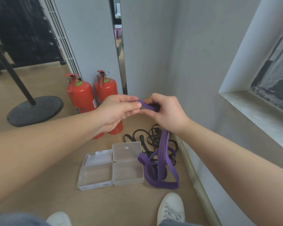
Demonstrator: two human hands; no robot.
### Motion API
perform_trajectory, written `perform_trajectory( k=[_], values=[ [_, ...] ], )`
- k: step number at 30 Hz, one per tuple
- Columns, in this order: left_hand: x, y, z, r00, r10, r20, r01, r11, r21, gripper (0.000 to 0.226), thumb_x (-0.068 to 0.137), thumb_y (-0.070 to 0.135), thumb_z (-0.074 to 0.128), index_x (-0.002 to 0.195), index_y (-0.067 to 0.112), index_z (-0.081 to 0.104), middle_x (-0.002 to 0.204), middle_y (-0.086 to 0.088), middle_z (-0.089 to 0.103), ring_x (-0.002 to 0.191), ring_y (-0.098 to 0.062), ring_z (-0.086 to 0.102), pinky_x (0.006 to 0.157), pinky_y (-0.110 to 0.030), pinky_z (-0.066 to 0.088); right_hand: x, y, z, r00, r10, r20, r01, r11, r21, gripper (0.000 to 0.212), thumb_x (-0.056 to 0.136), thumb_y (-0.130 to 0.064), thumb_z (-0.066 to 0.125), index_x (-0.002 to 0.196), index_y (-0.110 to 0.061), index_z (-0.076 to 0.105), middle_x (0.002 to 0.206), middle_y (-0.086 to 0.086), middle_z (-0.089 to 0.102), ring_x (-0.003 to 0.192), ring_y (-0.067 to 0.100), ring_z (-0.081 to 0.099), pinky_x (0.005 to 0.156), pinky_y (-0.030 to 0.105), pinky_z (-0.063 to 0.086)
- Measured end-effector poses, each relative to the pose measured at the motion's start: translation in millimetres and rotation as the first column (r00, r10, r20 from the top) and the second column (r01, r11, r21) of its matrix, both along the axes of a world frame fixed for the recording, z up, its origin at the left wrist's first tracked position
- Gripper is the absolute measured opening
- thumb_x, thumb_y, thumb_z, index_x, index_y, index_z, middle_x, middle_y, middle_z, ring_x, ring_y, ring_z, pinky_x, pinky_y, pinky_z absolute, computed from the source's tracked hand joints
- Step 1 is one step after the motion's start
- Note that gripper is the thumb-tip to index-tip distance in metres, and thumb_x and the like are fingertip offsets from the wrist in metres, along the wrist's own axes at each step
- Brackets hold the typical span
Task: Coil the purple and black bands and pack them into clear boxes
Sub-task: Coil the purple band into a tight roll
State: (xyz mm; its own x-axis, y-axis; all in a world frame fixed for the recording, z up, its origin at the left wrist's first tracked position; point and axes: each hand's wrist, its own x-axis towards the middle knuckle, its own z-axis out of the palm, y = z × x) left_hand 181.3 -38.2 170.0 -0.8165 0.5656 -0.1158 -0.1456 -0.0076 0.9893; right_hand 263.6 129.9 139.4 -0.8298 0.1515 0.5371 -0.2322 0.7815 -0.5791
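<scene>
A purple band [163, 150] hangs from my hands down to the floor, where its lower loops lie beside the boxes. My left hand [119, 110] pinches the band's folded top end between thumb and fingers. My right hand [167, 111] grips the same end just to the right, fingers curled round it. A tangle of black bands [147, 136] lies on the floor behind the purple one. Two clear boxes sit open and side by side on the floor: the left box [95, 175] and the right box [127, 170], both with lids up.
Two red fire extinguishers [82, 97] stand against the wall at the left. A black round stand base [34, 110] sits further left. A wall with a skirting rail [193, 168] runs along the right. My white shoes [170, 207] are at the bottom edge.
</scene>
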Motion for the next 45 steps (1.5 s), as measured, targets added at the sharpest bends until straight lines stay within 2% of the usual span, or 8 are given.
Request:
perform_trajectory(
  k=[5, 13, 19, 24, 30, 36, 39, 45],
  values=[
    [-1, 0, -1, 0.999, -0.044, 0.016, 0.045, 0.997, -0.061, 0.013, 0.086, 0.001, 0.074, 0.091, 0.010, 0.065, 0.075, -0.003, 0.071, 0.065, -0.007, 0.065, 0.060, -0.013, 0.053, 1, 1, 3, 1.000, -0.007, -0.024, 0.008, 0.999, 0.045, 0.020, 0.085, -0.032, 0.082, 0.092, -0.014, 0.076, 0.082, -0.003, 0.075, 0.072, 0.010, 0.067, 0.071, 0.019, 0.052],
    [1, 4, 0, 0.996, -0.039, 0.082, 0.038, 0.999, 0.007, 0.015, 0.088, 0.000, 0.072, 0.087, 0.011, 0.062, 0.074, -0.004, 0.067, 0.062, -0.007, 0.062, 0.059, -0.013, 0.053, -2, 1, 3, 0.997, -0.027, -0.067, 0.035, 0.992, 0.124, 0.018, 0.085, -0.026, 0.082, 0.089, -0.014, 0.070, 0.076, -0.005, 0.069, 0.065, 0.014, 0.060, 0.065, 0.025, 0.048],
    [7, 11, -3, 0.989, -0.009, 0.146, 0.000, 0.998, 0.066, 0.025, 0.090, -0.006, 0.068, 0.080, 0.013, 0.055, 0.096, -0.016, 0.067, 0.074, -0.013, 0.066, 0.067, -0.014, 0.059, 2, 3, -2, 0.989, -0.040, -0.141, 0.079, 0.957, 0.279, 0.031, 0.080, -0.036, 0.083, 0.088, -0.011, 0.065, 0.077, -0.001, 0.068, 0.069, 0.025, 0.063, 0.061, 0.035, 0.052],
    [3, 11, -2, 0.989, -0.022, 0.143, 0.016, 0.999, 0.048, 0.024, 0.090, -0.005, 0.067, 0.084, 0.013, 0.054, 0.103, -0.018, 0.068, 0.082, -0.015, 0.071, 0.075, -0.018, 0.061, 0, 6, -3, 0.990, -0.030, -0.136, 0.073, 0.944, 0.322, 0.022, 0.084, -0.029, 0.078, 0.087, -0.011, 0.064, 0.077, 0.001, 0.069, 0.067, 0.029, 0.063, 0.059, 0.037, 0.053],
    [-4, -3, 7, 0.967, -0.256, 0.009, 0.250, 0.935, -0.252, 0.030, 0.089, 0.002, 0.071, 0.117, 0.011, 0.065, 0.097, -0.010, 0.075, 0.079, -0.009, 0.072, 0.065, -0.016, 0.058, 0, 9, 3, 0.994, 0.071, 0.088, -0.088, 0.976, 0.200, 0.013, 0.082, -0.021, 0.082, 0.081, -0.017, 0.069, 0.074, -0.005, 0.071, 0.066, 0.018, 0.062, 0.067, 0.037, 0.054],
    [-8, -14, 14, 0.861, -0.495, -0.114, 0.387, 0.785, -0.484, 0.036, 0.086, 0.005, 0.075, 0.118, 0.020, 0.066, 0.103, -0.006, 0.079, 0.091, -0.012, 0.075, 0.074, -0.019, 0.058, 3, 4, 11, 0.956, 0.199, 0.214, -0.237, 0.957, 0.169, 0.013, 0.080, -0.017, 0.086, 0.078, -0.013, 0.074, 0.072, -0.006, 0.070, 0.069, 0.013, 0.060, 0.065, 0.018, 0.047],
    [-3, -12, 3, 0.873, -0.430, -0.231, 0.267, 0.817, -0.512, 0.038, 0.084, 0.007, 0.078, 0.117, 0.024, 0.067, 0.098, 0.000, 0.080, 0.093, -0.013, 0.076, 0.084, -0.021, 0.058, 2, 5, 8, 0.951, 0.216, 0.223, -0.258, 0.949, 0.181, 0.007, 0.083, -0.013, 0.082, 0.081, -0.013, 0.075, 0.075, -0.007, 0.071, 0.070, 0.012, 0.062, 0.067, 0.018, 0.047],
    [0, -1, -9, 0.966, -0.068, -0.248, 0.019, 0.980, -0.196, 0.045, 0.084, 0.001, 0.077, 0.128, 0.003, 0.065, 0.107, -0.013, 0.076, 0.096, -0.022, 0.075, 0.092, -0.031, 0.059, -3, 2, 0, 0.992, 0.077, 0.100, -0.062, 0.988, -0.143, 0.007, 0.085, -0.014, 0.081, 0.092, -0.015, 0.078, 0.100, -0.002, 0.076, 0.094, 0.010, 0.071, 0.090, 0.028, 0.056]
  ],
)
